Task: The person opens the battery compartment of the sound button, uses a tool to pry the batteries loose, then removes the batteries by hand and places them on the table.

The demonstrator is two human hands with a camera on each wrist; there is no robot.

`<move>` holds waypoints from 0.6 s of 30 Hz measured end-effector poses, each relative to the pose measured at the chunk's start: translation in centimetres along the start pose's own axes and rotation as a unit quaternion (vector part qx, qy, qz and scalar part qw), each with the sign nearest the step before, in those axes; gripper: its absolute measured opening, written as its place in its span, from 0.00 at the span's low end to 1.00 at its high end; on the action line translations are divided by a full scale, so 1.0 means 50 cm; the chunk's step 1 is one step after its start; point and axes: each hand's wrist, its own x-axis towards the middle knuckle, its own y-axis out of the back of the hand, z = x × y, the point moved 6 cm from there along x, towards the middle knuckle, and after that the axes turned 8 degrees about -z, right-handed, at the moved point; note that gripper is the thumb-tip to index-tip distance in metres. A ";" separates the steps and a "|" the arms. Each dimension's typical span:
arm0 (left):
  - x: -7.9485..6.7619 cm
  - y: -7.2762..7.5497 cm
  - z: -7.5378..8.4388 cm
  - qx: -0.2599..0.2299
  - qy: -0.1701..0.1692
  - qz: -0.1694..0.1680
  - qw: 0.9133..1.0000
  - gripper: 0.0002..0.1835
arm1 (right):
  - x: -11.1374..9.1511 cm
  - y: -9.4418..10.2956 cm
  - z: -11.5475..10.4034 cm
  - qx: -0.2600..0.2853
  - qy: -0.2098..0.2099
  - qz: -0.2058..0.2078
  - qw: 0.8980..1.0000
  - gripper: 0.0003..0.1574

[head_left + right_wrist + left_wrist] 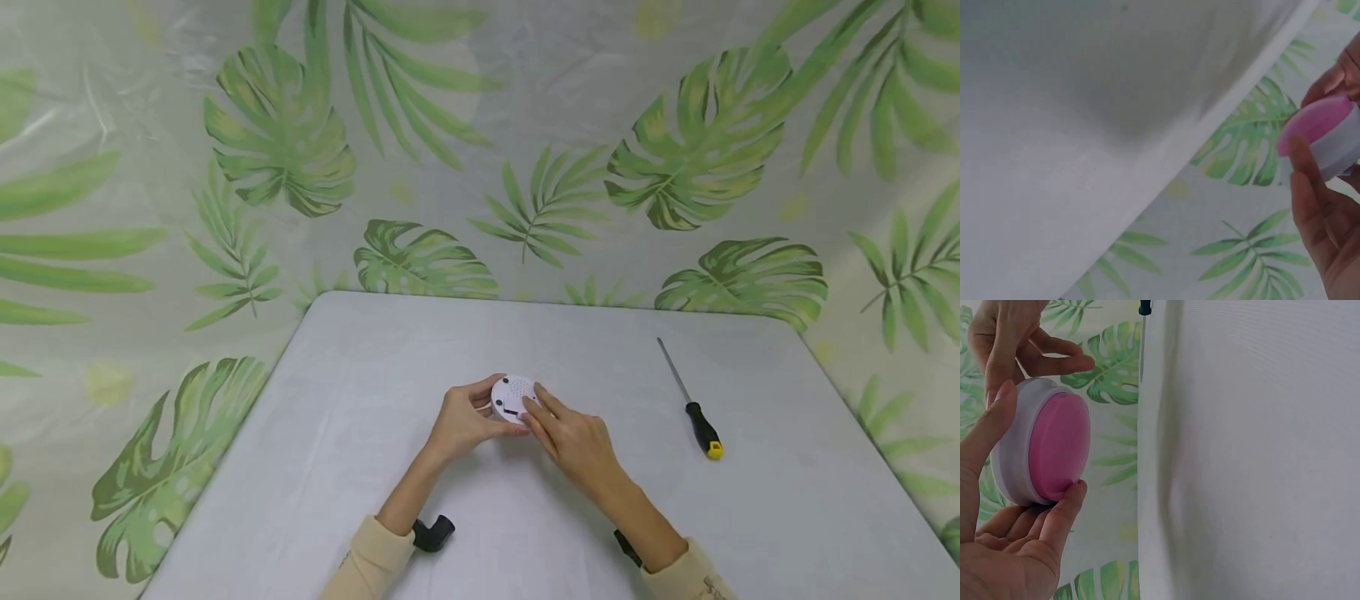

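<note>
A round white device (512, 388) with a pink domed front is held up between both hands over the table. In the head view its back shows, with small holes, dark round spots and a dark slot. My left hand (462, 419) grips the rim between thumb and fingers. The right hand (579, 439) holds the right edge, some fingertips on the back beside the slot. The pink dome (1063, 447) faces the left wrist camera, with a left fingertip at its lower edge. In the right wrist view, a right-hand finger (1302, 159) lies against the device's front edge.
A screwdriver (694, 417) with a black and yellow handle lies on the white table (390, 358), right of the hands. Black wrist gear (435, 533) shows by the left sleeve. Leaf-patterned sheeting (540, 208) rises behind the table's far edge.
</note>
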 end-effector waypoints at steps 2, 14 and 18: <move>0.000 0.001 0.000 0.001 -0.001 0.001 1.000 0.45 | -0.001 0.001 -0.003 0.008 0.012 0.013 1.000 0.36; 0.000 0.008 0.001 -0.008 -0.004 -0.009 1.000 0.44 | 0.005 0.002 0.012 0.196 -0.072 -0.066 0.976 0.16; 0.002 0.006 0.000 0.002 -0.006 -0.012 1.000 0.44 | 0.006 -0.002 0.025 0.253 -0.134 -0.097 0.953 0.14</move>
